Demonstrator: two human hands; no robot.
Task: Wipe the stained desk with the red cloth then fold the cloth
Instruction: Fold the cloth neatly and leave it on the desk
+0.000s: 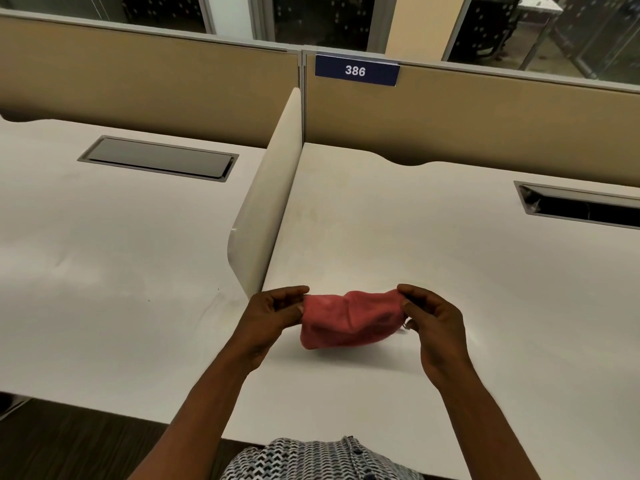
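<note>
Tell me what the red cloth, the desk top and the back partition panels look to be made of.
Red cloth: soft, matte, fuzzy fabric, maybe microfibre or terry; it sags between the left hand and right hand pinching its ends.
Desk top: smooth off-white laminate, by its even, faint sheen.
Back partition panels: tan, matte, probably fabric-covered, with grey metal-looking trim.

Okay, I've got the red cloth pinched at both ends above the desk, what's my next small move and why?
Probably lower the red cloth flat onto the desk. Your left hand and right hand pinch its ends, and it sags bunched between them; faint smudges show farther back, so it likely needs spreading before wiping.
</note>
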